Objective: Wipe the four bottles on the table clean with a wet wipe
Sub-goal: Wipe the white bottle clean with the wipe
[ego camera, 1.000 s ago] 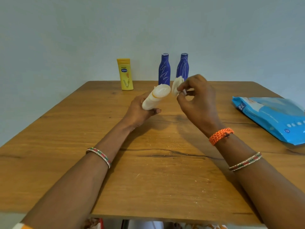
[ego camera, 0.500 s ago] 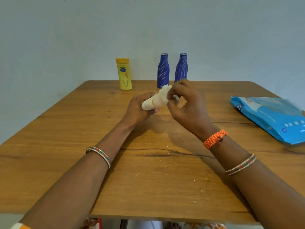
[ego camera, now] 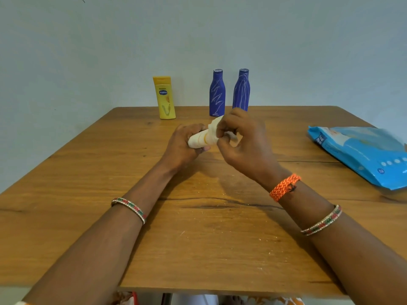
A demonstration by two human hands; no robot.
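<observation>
- Right now our left hand (ego camera: pixel 185 148) clasps the cream bottle (ego camera: pixel 199 140) round its body, tipped on its side above the table (ego camera: pixel 198 238), well in front of the other three bottles.
- Our right hand (ego camera: pixel 240 146) pinches the wet wipe (ego camera: pixel 214 128) over the bottle's cap end, fingers curled round it.
- Risk, as we judge it: a damp wipe makes smooth plastic slick, so a hard twist at the cap could spin the bottle out of our left palm and drop it on the wood.
- Rubbing only the cap end could leave the body under our left fingers unwiped; we would need to shift the hold.
- A wide sweep of our right hand could knock the two blue bottles, the nearer (ego camera: pixel 217 93) and the farther (ego camera: pixel 241 90), which stand just behind our knuckles.
- Writing: the yellow bottle (ego camera: pixel 165 97) reads "Vaseline" on a blue badge.
- The blue wipe pack (ego camera: pixel 361 155) at the right shows small white lettering, seemingly "Mee Mee"; the rest is too small to read.
</observation>
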